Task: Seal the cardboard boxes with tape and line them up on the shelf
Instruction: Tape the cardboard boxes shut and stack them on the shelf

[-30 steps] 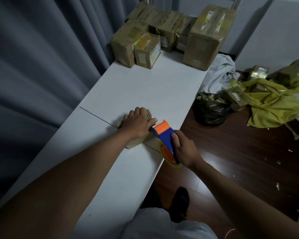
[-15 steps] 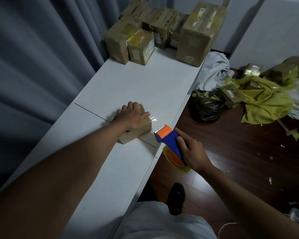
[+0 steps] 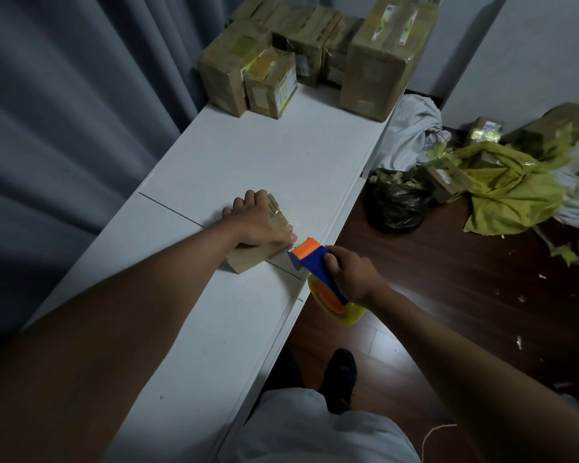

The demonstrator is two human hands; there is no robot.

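Left hand (image 3: 254,222) lies on top of the small cardboard box (image 3: 258,248), fingers draped over its far edge and thumb stretched along the taped near side, pinning it to the white shelf (image 3: 264,162). Right hand (image 3: 351,275) is wrapped around the handle of the blue-and-orange tape dispenser (image 3: 310,259), whose toothed orange head sits right at the box's near corner, by the thumb tip. The yellow tape roll (image 3: 335,302) hangs over the shelf's front edge. The box rests near that edge, mid-shelf. At the far end stand the taped boxes (image 3: 315,55), clustered together. On the dark floor lie a black bag (image 3: 395,205) and yellow wrapping (image 3: 512,188).
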